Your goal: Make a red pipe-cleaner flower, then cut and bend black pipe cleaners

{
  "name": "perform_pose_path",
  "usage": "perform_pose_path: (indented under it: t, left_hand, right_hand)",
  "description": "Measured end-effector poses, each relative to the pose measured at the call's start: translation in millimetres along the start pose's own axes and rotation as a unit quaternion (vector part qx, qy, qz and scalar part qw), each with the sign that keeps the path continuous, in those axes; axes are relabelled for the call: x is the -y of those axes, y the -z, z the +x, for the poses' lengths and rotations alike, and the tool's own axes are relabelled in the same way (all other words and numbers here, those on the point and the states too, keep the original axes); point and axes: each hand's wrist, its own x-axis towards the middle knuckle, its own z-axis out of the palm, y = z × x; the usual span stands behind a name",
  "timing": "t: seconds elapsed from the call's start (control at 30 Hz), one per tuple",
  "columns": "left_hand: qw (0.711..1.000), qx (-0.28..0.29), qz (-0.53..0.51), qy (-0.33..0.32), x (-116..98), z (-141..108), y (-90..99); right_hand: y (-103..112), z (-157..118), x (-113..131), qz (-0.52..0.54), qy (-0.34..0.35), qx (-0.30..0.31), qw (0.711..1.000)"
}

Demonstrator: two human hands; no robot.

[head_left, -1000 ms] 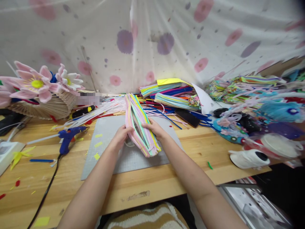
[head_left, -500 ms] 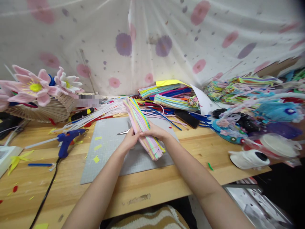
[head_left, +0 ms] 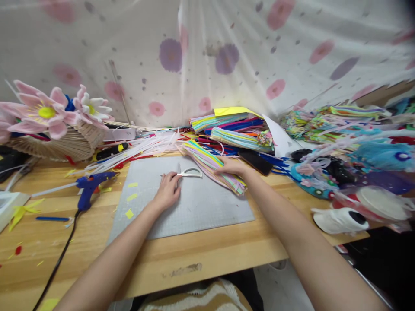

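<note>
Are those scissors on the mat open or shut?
The scissors look open: one blade points toward the back, the other pokes leftward from under the left hand.

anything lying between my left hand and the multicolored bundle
Yes: the scissors lie on the gray mat, mostly in the gap between your left hand and the multicolored bundle, which your right hand grasps.

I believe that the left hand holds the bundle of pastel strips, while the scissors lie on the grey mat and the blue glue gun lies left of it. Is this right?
Not quite: the head view shows the right hand holding the bundle of pastel strips. The scissors do lie on the grey mat, and the blue glue gun lies left of it.
</note>
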Motion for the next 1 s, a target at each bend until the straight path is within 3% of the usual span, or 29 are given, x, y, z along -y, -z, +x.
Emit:
perform_pose_path:
  t: [0.1, 0.23, 0.4, 0.63, 0.73, 0.83, 0.93, 1.0]
  left_hand:
    - [0.997, 0.060, -0.032, -0.047, 16, 7, 7.3]
    - [0.992, 0.101, -0.063, -0.052, 30, 26, 14.8]
    - [0.986, 0.095, -0.090, -0.103, 49, 60, 20.1]
    - [0.990, 0.073, -0.007, -0.117, 83, 100, 27.3]
    - [0.997, 0.014, 0.042, -0.064, 85, 102, 28.9]
    - [0.995, -0.098, 0.029, 0.014, 72, 88, 27.6]
    - [0.970, -0.212, -0.025, 0.116, 49, 66, 21.8]
    - [0.953, -0.240, -0.067, 0.171, 34, 51, 16.6]
  right_hand:
    - [4, 18, -5, -0.032, 0.020, -0.008, 0.999]
    - [16, 38, -7, -0.107, 0.048, -0.041, 0.992]
    - [29, 54, -13, -0.205, 0.107, -0.088, 0.969]
    - [10, 61, -13, -0.293, 0.040, -0.205, 0.933]
    - [5, 54, -8, -0.273, 0.025, -0.234, 0.933]
    - [6, 42, -3, -0.234, 0.038, -0.233, 0.943]
    - [-3, 25, 1, -0.221, 0.057, -0.233, 0.945]
    - [-18, 15, 3, -0.230, 0.064, -0.258, 0.936]
